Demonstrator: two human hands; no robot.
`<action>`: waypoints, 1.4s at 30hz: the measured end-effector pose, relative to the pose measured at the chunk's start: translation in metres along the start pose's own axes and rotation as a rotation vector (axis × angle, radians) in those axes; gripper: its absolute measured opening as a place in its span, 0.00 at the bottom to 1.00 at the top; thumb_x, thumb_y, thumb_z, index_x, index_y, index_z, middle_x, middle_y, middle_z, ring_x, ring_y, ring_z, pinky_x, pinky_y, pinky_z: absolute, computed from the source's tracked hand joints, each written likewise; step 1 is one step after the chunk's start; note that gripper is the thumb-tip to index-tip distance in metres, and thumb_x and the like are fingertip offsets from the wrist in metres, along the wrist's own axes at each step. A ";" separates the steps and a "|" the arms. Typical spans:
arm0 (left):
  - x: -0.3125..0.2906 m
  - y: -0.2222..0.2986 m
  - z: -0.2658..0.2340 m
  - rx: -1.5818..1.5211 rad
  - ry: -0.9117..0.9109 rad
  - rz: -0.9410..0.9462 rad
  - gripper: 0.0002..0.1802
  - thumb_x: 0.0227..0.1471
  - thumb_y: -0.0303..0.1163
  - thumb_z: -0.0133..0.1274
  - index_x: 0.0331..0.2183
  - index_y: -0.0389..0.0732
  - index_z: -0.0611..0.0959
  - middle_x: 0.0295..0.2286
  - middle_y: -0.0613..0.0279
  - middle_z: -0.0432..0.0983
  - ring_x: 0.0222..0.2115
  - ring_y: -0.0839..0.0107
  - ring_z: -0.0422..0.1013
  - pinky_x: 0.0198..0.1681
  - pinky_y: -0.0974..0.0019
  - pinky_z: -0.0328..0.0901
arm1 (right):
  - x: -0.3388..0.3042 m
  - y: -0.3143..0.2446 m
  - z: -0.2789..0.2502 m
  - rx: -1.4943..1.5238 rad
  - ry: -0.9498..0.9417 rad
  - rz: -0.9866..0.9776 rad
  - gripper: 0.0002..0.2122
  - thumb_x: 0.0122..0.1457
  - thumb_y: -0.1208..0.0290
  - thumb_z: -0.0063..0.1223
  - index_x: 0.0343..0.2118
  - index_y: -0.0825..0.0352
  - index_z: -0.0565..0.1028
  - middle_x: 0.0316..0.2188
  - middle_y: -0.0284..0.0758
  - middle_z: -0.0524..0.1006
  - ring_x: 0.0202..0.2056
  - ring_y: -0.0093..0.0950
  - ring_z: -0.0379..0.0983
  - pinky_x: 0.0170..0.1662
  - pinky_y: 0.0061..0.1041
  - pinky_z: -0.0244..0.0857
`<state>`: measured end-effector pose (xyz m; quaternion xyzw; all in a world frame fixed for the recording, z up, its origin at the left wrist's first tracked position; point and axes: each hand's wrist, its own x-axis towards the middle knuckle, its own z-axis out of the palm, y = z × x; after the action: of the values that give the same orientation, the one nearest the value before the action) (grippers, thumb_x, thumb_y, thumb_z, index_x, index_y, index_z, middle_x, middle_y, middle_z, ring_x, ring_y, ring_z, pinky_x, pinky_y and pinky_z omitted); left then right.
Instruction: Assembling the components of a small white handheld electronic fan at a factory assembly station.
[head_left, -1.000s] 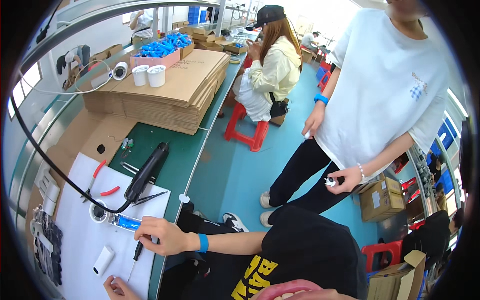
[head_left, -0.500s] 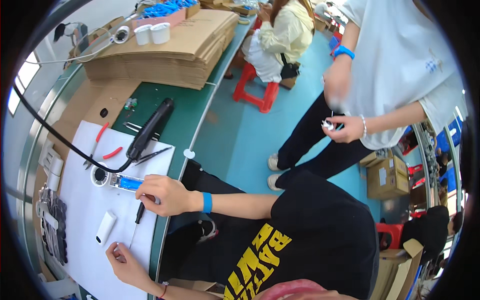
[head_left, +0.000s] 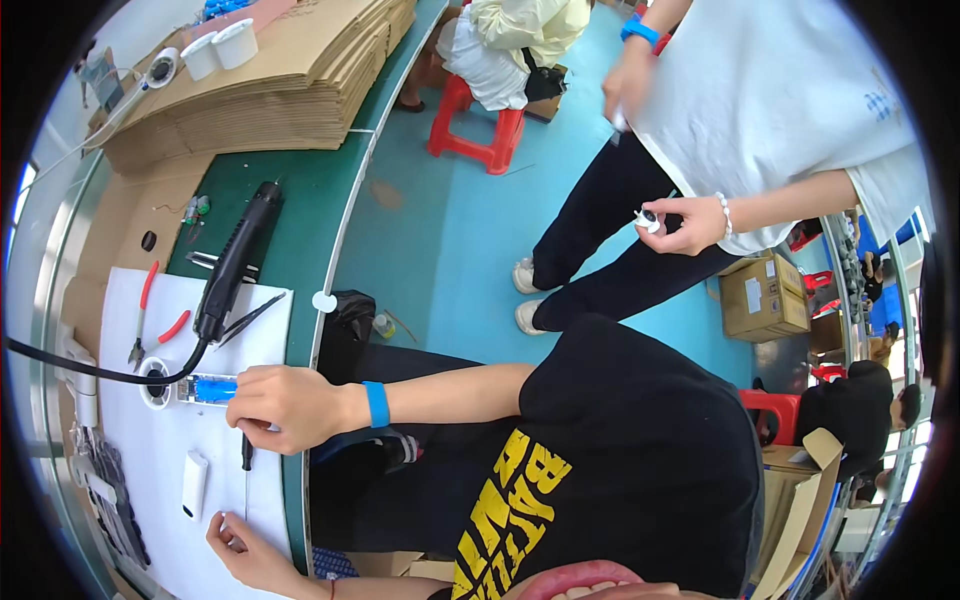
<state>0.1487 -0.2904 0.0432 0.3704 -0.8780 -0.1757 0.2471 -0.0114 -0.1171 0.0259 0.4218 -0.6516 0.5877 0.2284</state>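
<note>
My right hand (head_left: 285,408), with a blue wristband, is closed around the black handle of a screwdriver (head_left: 247,455). The screwdriver's thin shaft runs toward my left hand (head_left: 245,550). There the thumb and fingers are pinched together near the tip; what they hold, if anything, is too small to make out. Beside my right fingers lies an opened white handheld fan (head_left: 155,384), its round head toward the far side. A blue battery cell (head_left: 212,390) shows in its body, partly covered by my hand. A white oblong cover (head_left: 195,485) rests on the white sheet between the hands.
Red-handled cutters (head_left: 148,290), a black corded tool (head_left: 240,255) and tweezers (head_left: 250,320) lie beyond my right hand. Stacked cardboard (head_left: 260,120) fills the table's far end. Dark parts (head_left: 115,500) line the sheet's left edge. A standing person (head_left: 770,130) handles small white parts nearby.
The view has shifted, so the table sits further left and lower. Both hands keep about the same places by the fan and screwdriver. The standing person's upper hand has moved away from their lower hand.
</note>
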 end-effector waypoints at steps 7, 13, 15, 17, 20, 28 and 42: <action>-0.003 0.011 -0.002 -0.012 0.016 -0.033 0.15 0.56 0.43 0.51 0.39 0.45 0.80 0.26 0.63 0.73 0.27 0.73 0.66 0.31 0.68 0.63 | 0.002 -0.001 -0.002 0.007 -0.018 0.035 0.04 0.45 0.81 0.52 0.26 0.66 0.73 0.21 0.34 0.72 0.26 0.34 0.68 0.31 0.30 0.65; -0.006 0.019 -0.002 -0.083 0.027 -0.054 0.10 0.56 0.36 0.54 0.38 0.41 0.79 0.22 0.68 0.67 0.18 0.79 0.57 0.21 0.72 0.54 | 0.005 -0.001 -0.002 -0.025 -0.050 0.041 0.05 0.46 0.81 0.53 0.27 0.67 0.74 0.20 0.35 0.72 0.25 0.35 0.71 0.31 0.31 0.67; -0.006 0.018 -0.009 -0.096 0.032 -0.059 0.09 0.55 0.33 0.54 0.38 0.40 0.79 0.21 0.68 0.67 0.18 0.80 0.56 0.20 0.73 0.53 | 0.005 -0.001 0.004 -0.010 -0.043 0.024 0.05 0.46 0.81 0.55 0.28 0.67 0.75 0.20 0.36 0.72 0.26 0.35 0.71 0.31 0.31 0.67; -0.004 0.014 -0.003 -0.189 0.017 -0.053 0.08 0.55 0.30 0.54 0.37 0.39 0.79 0.20 0.67 0.66 0.19 0.81 0.57 0.20 0.74 0.53 | 0.007 -0.003 -0.002 -0.054 -0.093 0.063 0.06 0.45 0.81 0.56 0.29 0.66 0.75 0.20 0.35 0.72 0.25 0.35 0.71 0.28 0.31 0.67; 0.000 0.026 -0.002 -0.203 0.047 -0.033 0.07 0.51 0.27 0.55 0.35 0.39 0.80 0.19 0.67 0.68 0.19 0.80 0.58 0.21 0.74 0.54 | 0.009 0.000 -0.005 -0.078 -0.101 0.050 0.07 0.45 0.82 0.56 0.29 0.66 0.76 0.18 0.34 0.72 0.20 0.32 0.69 0.24 0.28 0.64; -0.005 0.026 -0.012 -0.255 0.078 -0.076 0.07 0.50 0.26 0.55 0.35 0.38 0.80 0.18 0.70 0.66 0.17 0.83 0.55 0.20 0.76 0.51 | 0.012 -0.014 -0.010 0.074 -0.214 0.283 0.06 0.50 0.83 0.54 0.31 0.68 0.78 0.20 0.35 0.73 0.18 0.26 0.69 0.22 0.22 0.62; -0.001 0.025 -0.009 -0.189 0.083 -0.108 0.08 0.47 0.25 0.58 0.34 0.41 0.80 0.18 0.67 0.69 0.15 0.76 0.61 0.19 0.72 0.57 | 0.015 -0.007 -0.016 0.096 -0.326 0.246 0.06 0.51 0.84 0.52 0.31 0.70 0.77 0.19 0.34 0.70 0.18 0.22 0.66 0.22 0.18 0.58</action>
<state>0.1403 -0.2739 0.0620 0.3989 -0.8254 -0.2554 0.3071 -0.0172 -0.1060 0.0447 0.4390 -0.6979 0.5653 0.0259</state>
